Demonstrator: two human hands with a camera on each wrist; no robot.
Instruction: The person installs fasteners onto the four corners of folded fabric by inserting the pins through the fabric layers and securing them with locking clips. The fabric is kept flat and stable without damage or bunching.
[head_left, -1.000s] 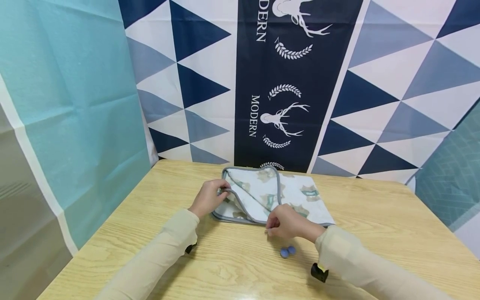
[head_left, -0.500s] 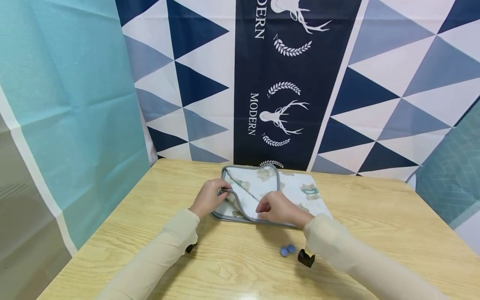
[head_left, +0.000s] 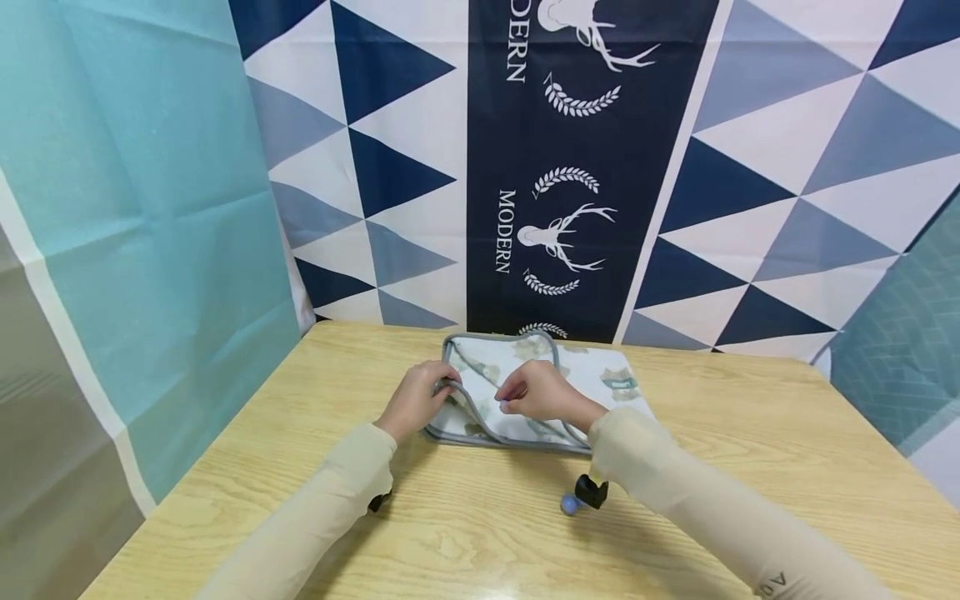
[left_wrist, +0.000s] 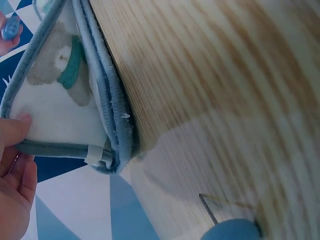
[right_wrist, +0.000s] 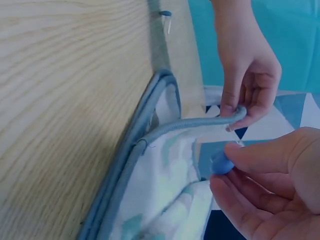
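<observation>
A folded white cloth (head_left: 615, 375) with grey-blue edging and a brown and green print lies near the back of the table. My left hand (head_left: 420, 396) pinches its upper left flap and holds it raised, so a fold gapes below; the left wrist view shows the thumb (left_wrist: 14, 131) on the edging. Over the cloth, my right hand (head_left: 543, 392) pinches a small blue ball (right_wrist: 221, 162) between thumb and fingers. It is close to the raised flap. Another blue ball (head_left: 569, 504) lies on the table, and a further one is mostly hidden behind the right wrist's camera.
The light wooden table (head_left: 480, 517) runs back to a patterned curtain (head_left: 375, 167) behind the cloth. A turquoise curtain (head_left: 172, 250) hangs on the left. A blue rounded thing (left_wrist: 232, 231), of unclear kind, shows at the bottom of the left wrist view.
My right hand has moved up and left from the cloth's front edge to over the cloth, carrying a small blue ball. The left hand keeps its grip on the flap.
</observation>
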